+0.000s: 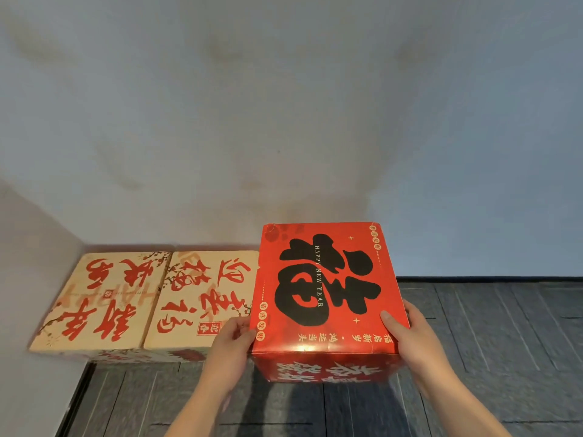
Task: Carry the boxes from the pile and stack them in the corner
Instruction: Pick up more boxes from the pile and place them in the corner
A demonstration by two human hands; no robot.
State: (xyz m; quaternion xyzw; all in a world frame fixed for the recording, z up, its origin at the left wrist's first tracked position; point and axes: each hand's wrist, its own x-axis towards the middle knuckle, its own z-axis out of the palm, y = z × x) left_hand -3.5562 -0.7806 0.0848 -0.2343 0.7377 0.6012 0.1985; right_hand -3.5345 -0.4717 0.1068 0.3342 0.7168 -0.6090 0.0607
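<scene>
A red box [328, 288] with a big black character and "HAPPY NEW YEAR" on top is held between both hands, above the floor, right of two beige boxes. My left hand [232, 345] grips its left side near the front corner. My right hand [407, 332] grips its right side, thumb lying on the top face. The left beige box [101, 301] with red calligraphy sits in the room corner against both walls. The right beige box [205, 298] stands beside it, touching it, its right edge hidden behind the red box.
A pale wall [284, 121] runs behind the boxes and a second wall [28, 279] closes the left side. Dark grey carpet tiles [489, 342] cover the floor to the right of and in front of the boxes.
</scene>
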